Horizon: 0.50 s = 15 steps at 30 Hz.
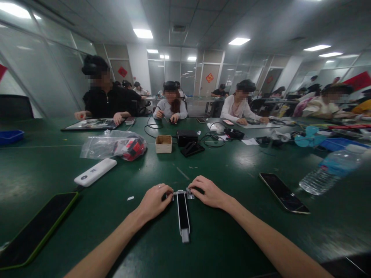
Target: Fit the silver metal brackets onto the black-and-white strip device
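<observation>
A narrow device with a black face and a white frame lies on the green table, its grey end pointing towards me. Small metal parts stick out on both sides of its far end. My left hand is closed at the left metal part, thumb and fingers pinched round it. On the other side, my right hand pinches the right metal bracket between thumb and fingers. Both wrists rest low over the table. The fingertips partly hide the metal parts.
A green-edged phone and white power bank lie left; another phone and a water bottle lie right. Ahead are a bagged red item, a small box and black cases. Several people sit opposite.
</observation>
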Each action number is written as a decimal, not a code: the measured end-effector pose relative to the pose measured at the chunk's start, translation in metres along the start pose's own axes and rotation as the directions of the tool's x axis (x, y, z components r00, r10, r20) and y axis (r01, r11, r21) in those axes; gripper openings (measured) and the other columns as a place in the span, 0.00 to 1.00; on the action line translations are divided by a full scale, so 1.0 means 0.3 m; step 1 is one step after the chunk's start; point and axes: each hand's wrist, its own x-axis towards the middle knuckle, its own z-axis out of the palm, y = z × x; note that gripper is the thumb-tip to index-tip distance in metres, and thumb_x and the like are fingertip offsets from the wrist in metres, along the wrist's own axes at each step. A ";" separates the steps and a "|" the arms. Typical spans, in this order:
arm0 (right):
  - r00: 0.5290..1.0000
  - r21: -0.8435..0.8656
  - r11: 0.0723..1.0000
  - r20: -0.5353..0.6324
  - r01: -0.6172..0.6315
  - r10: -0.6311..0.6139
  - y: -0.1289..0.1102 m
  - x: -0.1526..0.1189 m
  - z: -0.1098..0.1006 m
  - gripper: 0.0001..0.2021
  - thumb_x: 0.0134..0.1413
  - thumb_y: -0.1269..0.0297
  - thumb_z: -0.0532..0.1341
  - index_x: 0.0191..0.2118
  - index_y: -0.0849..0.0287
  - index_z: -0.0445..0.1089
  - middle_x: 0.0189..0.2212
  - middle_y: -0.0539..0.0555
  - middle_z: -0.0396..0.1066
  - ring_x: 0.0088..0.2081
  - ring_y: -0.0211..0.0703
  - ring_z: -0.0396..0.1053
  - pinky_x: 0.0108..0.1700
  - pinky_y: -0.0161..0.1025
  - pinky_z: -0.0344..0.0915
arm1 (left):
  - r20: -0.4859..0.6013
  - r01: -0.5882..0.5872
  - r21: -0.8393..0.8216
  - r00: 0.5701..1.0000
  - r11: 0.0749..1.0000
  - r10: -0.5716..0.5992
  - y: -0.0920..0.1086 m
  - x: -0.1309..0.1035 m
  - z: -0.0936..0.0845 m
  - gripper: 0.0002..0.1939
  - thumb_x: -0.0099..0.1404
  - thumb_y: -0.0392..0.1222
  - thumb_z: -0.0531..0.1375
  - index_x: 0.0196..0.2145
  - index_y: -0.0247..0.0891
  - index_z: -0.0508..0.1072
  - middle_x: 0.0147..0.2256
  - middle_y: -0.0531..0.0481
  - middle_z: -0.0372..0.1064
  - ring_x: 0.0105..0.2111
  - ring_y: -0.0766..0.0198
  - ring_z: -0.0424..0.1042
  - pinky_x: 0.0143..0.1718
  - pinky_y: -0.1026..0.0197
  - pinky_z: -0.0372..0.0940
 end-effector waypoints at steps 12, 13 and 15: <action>0.999 0.007 1.000 -0.042 0.005 -0.004 0.004 -0.001 0.011 0.12 0.56 0.76 0.53 0.40 0.59 0.72 0.41 0.56 0.65 0.42 0.41 0.64 0.43 0.41 0.66 | -0.021 -0.018 0.001 1.000 1.000 0.018 -0.016 -0.005 0.011 0.09 0.64 0.40 0.53 0.36 0.38 0.72 0.33 0.49 0.71 0.33 0.62 0.69 0.35 0.62 0.62; 0.999 -0.002 1.000 -0.040 0.011 -0.011 0.005 0.000 0.013 0.12 0.55 0.76 0.53 0.39 0.59 0.72 0.41 0.56 0.65 0.42 0.41 0.64 0.44 0.41 0.65 | -0.026 -0.020 0.005 0.999 1.000 0.020 -0.016 -0.005 0.012 0.09 0.64 0.40 0.53 0.36 0.38 0.72 0.33 0.49 0.71 0.33 0.62 0.69 0.36 0.62 0.62; 0.998 -0.026 1.000 -0.062 -0.003 0.001 0.010 0.002 0.014 0.12 0.55 0.76 0.53 0.39 0.59 0.72 0.40 0.56 0.66 0.42 0.42 0.64 0.45 0.42 0.65 | -0.039 -0.014 0.012 0.999 1.000 0.014 -0.014 -0.007 0.011 0.09 0.64 0.40 0.53 0.36 0.38 0.72 0.33 0.48 0.71 0.34 0.62 0.69 0.36 0.61 0.62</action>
